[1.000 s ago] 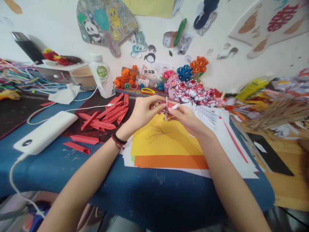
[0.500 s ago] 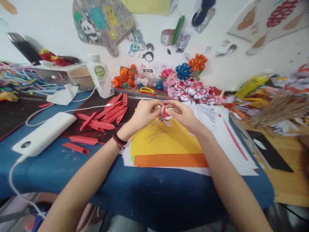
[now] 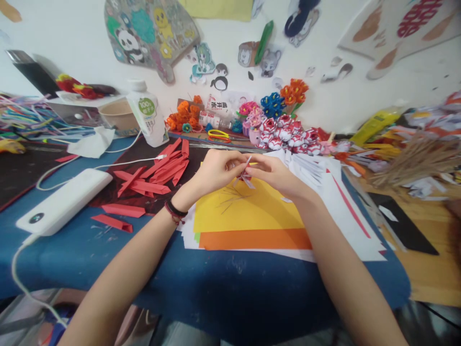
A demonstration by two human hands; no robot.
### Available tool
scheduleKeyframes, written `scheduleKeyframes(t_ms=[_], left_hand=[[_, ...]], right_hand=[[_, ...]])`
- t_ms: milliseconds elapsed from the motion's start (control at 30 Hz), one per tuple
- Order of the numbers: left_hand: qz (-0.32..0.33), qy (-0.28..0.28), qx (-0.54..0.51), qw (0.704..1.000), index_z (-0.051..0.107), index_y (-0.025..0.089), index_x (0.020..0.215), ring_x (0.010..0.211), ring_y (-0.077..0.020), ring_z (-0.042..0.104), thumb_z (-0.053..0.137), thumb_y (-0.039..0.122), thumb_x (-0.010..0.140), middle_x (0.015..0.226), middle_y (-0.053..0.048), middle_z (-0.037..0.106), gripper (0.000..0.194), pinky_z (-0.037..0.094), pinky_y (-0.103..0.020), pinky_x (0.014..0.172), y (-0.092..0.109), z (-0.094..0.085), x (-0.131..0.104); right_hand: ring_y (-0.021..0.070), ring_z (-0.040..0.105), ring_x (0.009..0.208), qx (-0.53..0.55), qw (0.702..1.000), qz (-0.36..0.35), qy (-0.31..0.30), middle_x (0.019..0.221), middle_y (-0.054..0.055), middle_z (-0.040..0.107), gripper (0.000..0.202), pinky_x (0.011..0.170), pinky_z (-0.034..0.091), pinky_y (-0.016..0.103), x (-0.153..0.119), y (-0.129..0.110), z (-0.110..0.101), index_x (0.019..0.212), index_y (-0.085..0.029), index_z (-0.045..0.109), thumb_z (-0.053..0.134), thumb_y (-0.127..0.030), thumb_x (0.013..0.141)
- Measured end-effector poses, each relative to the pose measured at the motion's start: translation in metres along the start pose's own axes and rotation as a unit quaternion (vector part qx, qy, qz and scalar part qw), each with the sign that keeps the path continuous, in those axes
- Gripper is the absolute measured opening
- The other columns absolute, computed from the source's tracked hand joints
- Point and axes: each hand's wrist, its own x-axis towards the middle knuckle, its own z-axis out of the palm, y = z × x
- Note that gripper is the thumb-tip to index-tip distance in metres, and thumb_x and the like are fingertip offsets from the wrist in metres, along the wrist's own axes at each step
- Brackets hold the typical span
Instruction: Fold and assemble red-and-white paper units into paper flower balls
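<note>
step: seemingly adjusting red-and-white paper piece (image 3: pixel 246 178) | left hand (image 3: pixel 220 169) and right hand (image 3: pixel 274 173) pinching it above yellow paper (image 3: pixel 252 211) | next move: likely needs light, even pressure

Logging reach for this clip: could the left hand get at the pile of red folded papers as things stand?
Probably yes: the red folded papers lie to the left of the left hand with nothing standing between, though that hand is busy holding the red-and-white paper piece.
</note>
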Motion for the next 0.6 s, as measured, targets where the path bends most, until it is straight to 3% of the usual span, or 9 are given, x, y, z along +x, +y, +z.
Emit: scheduleKeyframes(t_ms=[100, 267, 600], left_hand=[[0.022, 0.004, 0.02, 1.0, 0.08, 0.016, 0.101, 0.066, -0.0114, 0.066, 0.064, 0.022, 0.093, 0.086, -0.005, 0.081, 0.019, 0.044, -0.021, 0.062, -0.0015, 0.001, 0.0003], [0.048, 0.012, 0.033, 0.998, 0.079, 0.015, 0.097, 0.066, -0.0109, 0.066, 0.059, 0.016, 0.095, 0.083, -0.004, 0.08, 0.019, 0.043, -0.02, 0.063, 0.001, 0.0043, 0.0002], [0.039, 0.006, 0.009, 0.999, 0.075, 0.016, 0.094, 0.064, -0.0097, 0.064, 0.064, 0.02, 0.094, 0.077, -0.001, 0.077, 0.012, 0.043, -0.019, 0.064, 0.003, 0.0017, -0.0003]], right_hand=[[0.0214, 0.073, 0.097, 0.011, 1.0, -0.008, 0.02, 0.105, 0.005, 0.077, 0.039, 0.091, 0.059, 0.038, 0.0007, -0.001, 0.0023, 0.124, -0.022, 0.068, 0.073, -0.042, 0.091], [0.0236, 0.074, 0.097, 0.016, 0.999, -0.007, 0.044, 0.1, 0.006, 0.077, 0.041, 0.089, 0.062, 0.041, 0.0011, -0.0018, 0.0042, 0.119, -0.021, 0.07, 0.074, -0.048, 0.089], [0.0241, 0.074, 0.108, 0.04, 0.998, -0.019, 0.048, 0.126, 0.009, 0.075, 0.052, 0.1, 0.061, 0.044, 0.0003, -0.0012, 0.0001, 0.125, -0.024, 0.069, 0.081, -0.052, 0.083]])
